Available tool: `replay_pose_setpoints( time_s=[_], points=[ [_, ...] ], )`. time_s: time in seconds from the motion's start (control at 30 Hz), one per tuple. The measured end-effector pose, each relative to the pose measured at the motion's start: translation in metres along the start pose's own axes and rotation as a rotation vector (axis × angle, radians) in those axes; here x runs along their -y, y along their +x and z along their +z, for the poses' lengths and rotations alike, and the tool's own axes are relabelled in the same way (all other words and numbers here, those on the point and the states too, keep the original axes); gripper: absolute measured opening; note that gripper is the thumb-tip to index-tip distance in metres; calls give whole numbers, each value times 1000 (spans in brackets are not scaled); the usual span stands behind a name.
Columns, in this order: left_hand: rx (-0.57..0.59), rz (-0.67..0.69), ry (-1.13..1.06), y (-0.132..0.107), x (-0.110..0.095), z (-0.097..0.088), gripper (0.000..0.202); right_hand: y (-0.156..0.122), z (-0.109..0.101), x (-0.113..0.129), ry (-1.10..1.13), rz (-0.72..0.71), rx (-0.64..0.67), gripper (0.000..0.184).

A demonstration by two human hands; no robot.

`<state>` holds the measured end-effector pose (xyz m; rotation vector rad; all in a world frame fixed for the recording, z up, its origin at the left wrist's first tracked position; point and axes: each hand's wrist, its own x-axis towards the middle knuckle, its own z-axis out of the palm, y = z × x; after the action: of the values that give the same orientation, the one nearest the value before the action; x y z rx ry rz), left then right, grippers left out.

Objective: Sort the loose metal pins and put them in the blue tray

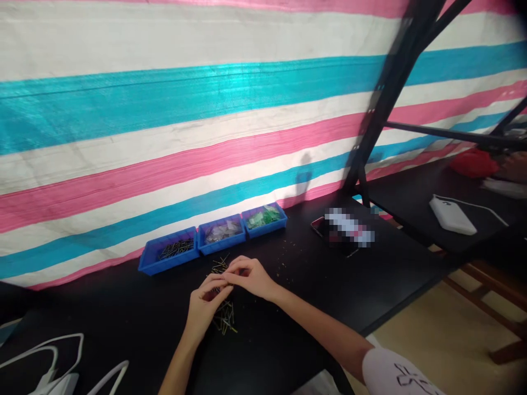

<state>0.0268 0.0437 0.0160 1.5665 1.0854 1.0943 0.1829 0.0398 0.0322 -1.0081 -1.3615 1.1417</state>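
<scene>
My left hand and my right hand meet at the fingertips, low over the black table. Both have thumb and fingers pinched together; whatever lies between them is too small or hidden to make out. Under and around the fingers spreads a loose pile of long, thin metal pieces, like screws or nails, partly covered by my hands. Just behind stand three blue bins in a row. Similar dark thin pieces lie in the left one, clear plastic bags in the middle one, green packets in the right one.
Small crumbs dot the table right of the pile. A phone-like object lies beside a blurred-out patch. White cables lie lower left. Rightward are a black post, another table with a white device, and a wooden stool.
</scene>
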Motion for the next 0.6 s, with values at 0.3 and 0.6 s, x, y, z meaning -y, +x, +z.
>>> replay_pose_setpoints(
  time_s=[0.3, 0.6],
  points=[
    [-174, -66, -44, 3, 4, -13, 18, 0, 0, -12, -133, -11, -9, 20],
    [-584, -124, -47, 16, 6, -33, 42, -2, 0, -11, -272, -77, -38, 14]
  ],
)
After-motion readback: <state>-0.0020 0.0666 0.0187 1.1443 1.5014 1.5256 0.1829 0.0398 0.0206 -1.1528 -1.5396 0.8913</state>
